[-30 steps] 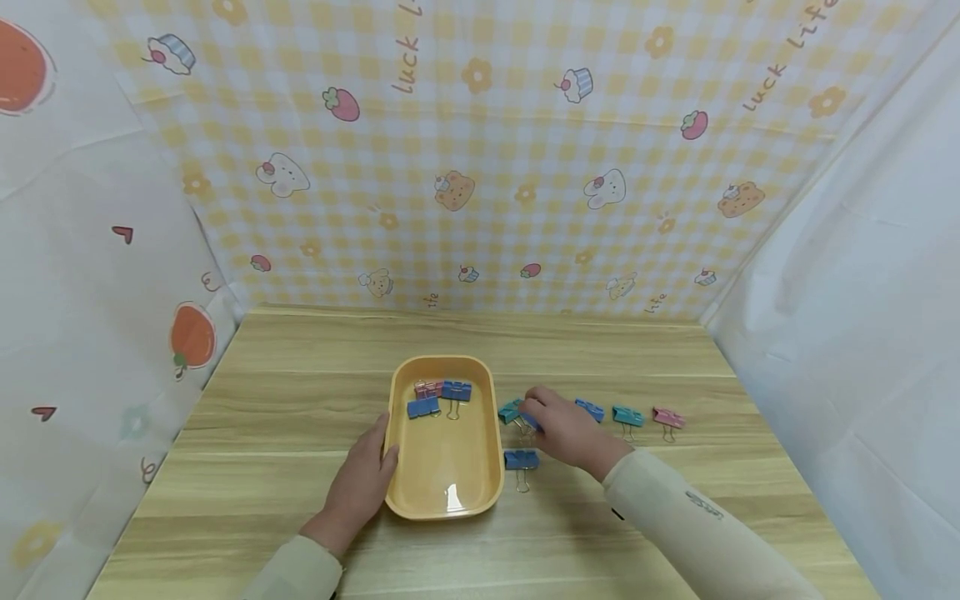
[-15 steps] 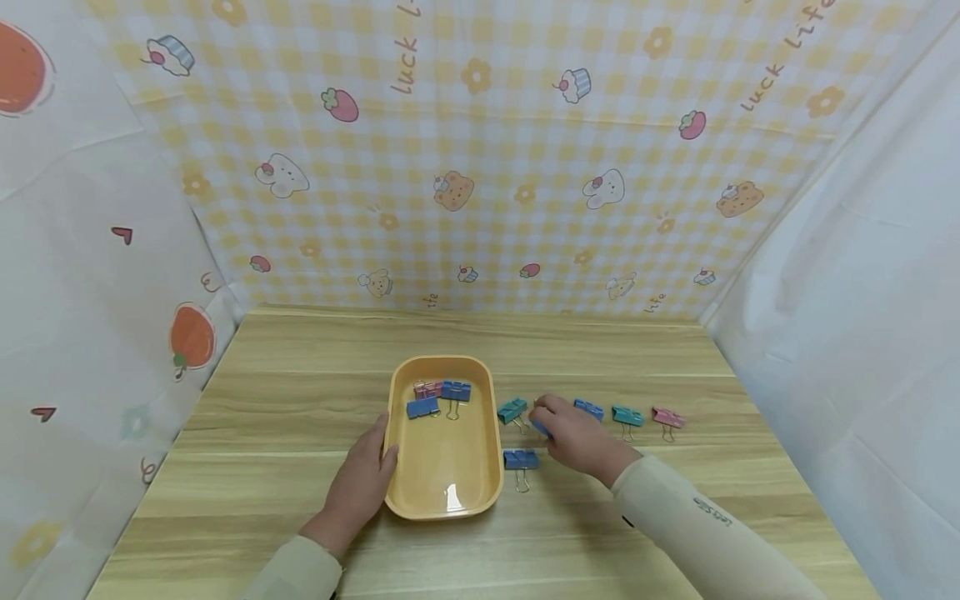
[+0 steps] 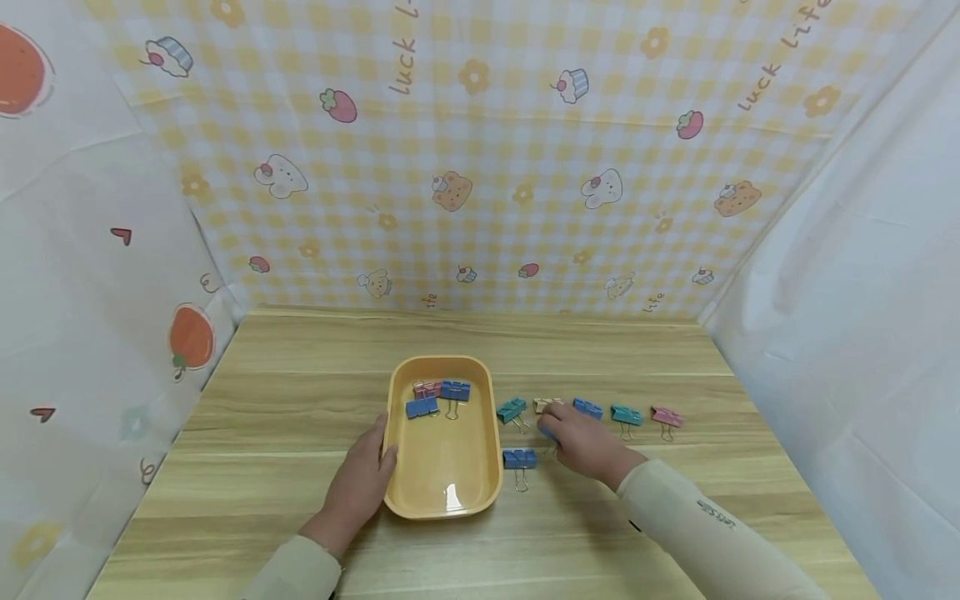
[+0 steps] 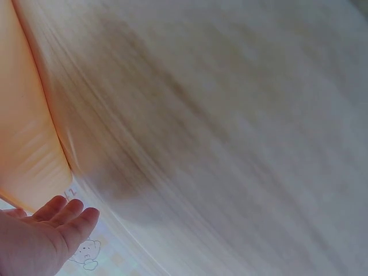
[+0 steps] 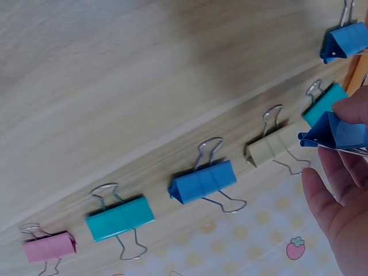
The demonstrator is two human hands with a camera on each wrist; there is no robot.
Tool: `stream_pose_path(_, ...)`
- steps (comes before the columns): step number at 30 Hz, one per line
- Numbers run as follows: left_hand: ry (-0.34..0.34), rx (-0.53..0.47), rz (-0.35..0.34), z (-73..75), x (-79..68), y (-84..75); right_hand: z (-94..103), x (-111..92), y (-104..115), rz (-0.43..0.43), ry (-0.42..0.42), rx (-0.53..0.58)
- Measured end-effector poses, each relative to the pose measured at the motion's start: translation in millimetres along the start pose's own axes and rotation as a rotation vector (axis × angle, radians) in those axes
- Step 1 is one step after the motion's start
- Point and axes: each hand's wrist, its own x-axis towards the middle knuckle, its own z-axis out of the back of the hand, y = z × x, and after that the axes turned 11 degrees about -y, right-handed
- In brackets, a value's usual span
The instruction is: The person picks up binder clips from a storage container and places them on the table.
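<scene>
My right hand [image 3: 583,437] pinches a blue binder clip [image 5: 339,131] between thumb and fingers, low over the table. In the right wrist view a teal binder clip [image 5: 325,104] and a cream binder clip [image 5: 275,145] lie just beyond it; in the head view the fingers partly cover the cream one. My left hand [image 3: 362,483] holds the left rim of a yellow tray [image 3: 442,512], thumb over the edge and fingers along the outside. Inside the tray, toward the back, lie two blue binder clips [image 3: 455,390] and a pink binder clip [image 3: 427,388].
Right of the hand, a blue clip [image 3: 588,408], a teal clip [image 3: 626,415] and a pink clip [image 3: 667,417] lie in a row. Another blue clip [image 3: 519,459] lies beside the tray's right wall. A patterned cloth [image 3: 480,167] hangs behind the wooden table [image 3: 315,350].
My right hand has shifted right and slightly toward me with the blue clip, away from the teal one, and the cream clip has come into sight. The left hand and tray stay put.
</scene>
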Motion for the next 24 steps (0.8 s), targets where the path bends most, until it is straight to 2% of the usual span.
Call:
stream_pose_path(12, -0.005, -0.003, -0.006, -0.4, -0.7, -1.1, -13.2, -7, -4, -0.001, 0.028, -0.057)
stream_pose_path(21, -0.007, -0.003, -0.004, -0.3, -1.1, -1.6, -20.8, -13, -12, 0.034, -0.004, -0.056)
stream_pose_path(24, -0.008, 0.001, -0.002, -0.2, -1.1, -2.1, -24.0, -14, -14, 0.031, 0.019, -0.062)
